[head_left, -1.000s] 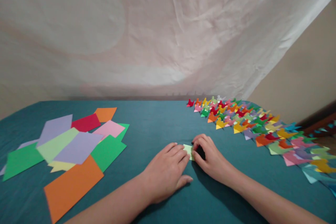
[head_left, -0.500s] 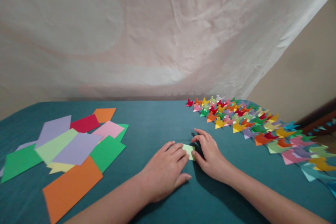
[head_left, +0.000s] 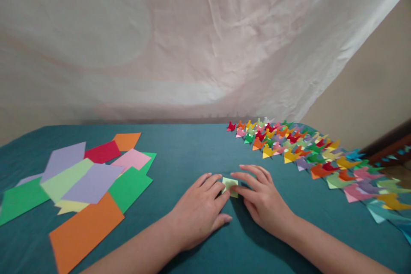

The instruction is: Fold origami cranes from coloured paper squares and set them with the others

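A small light green paper square (head_left: 228,180) lies on the dark teal tabletop between my hands. My left hand (head_left: 204,214) rests fairly flat, palm down, its fingertips over the left edge of the paper and its thumb stretched out below. From the other side, my right hand (head_left: 265,197) hangs over the right part of the paper with its fingers apart. One of its fingertips touches the paper's surface, while the forefinger reaches past the upper corner. Finger shadows and fingertips cover part of the square, so any fold lines are hard to make out.
Loose coloured paper sheets, among them an orange one (head_left: 86,233) and a purple one (head_left: 94,182), overlap on the left. Rows of folded paper birds (head_left: 290,156) stand along the right. A pale wrinkled cloth (head_left: 180,43) hangs behind the table (head_left: 183,150).
My right hand has shifted from the paper's right edge to above it, its thumb drawn back and a finger now on the paper. The left hand has stayed nearly still.
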The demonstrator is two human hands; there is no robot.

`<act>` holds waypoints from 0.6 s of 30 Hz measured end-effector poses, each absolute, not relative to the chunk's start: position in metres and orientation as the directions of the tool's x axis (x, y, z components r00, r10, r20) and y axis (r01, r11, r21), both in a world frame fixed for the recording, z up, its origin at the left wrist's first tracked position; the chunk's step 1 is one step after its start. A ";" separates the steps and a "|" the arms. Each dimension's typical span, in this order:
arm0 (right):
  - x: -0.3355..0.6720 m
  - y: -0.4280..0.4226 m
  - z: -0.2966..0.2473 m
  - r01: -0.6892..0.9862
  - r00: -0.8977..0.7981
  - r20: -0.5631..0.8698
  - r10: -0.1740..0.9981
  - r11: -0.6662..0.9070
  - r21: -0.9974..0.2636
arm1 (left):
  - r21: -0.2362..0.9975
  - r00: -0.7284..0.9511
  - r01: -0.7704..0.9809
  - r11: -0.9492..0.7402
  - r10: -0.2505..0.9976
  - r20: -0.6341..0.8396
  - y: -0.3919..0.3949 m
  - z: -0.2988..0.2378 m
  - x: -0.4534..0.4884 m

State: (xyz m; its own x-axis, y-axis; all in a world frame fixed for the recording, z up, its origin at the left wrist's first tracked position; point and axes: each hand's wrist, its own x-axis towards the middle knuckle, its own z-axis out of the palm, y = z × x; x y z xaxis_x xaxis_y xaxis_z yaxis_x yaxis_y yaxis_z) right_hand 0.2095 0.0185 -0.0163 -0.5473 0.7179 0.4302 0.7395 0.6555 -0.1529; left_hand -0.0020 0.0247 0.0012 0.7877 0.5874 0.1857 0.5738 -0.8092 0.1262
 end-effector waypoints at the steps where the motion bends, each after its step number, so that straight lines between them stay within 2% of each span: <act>1: 0.209 0.017 -0.015 0.730 -0.576 0.420 0.701 0.673 -0.123 | 0.121 0.786 0.579 -0.806 0.591 0.181 0.024 0.000 -0.002; 5: 0.208 0.013 -0.016 0.717 -0.621 0.394 0.677 0.694 -0.063 | 0.089 0.788 0.587 -0.805 0.593 0.166 0.021 -0.002 0.000; 18: 0.209 0.014 -0.019 0.703 -0.628 0.420 0.655 0.709 -0.054 | 0.121 0.808 0.565 -0.816 0.577 0.117 0.017 0.006 -0.007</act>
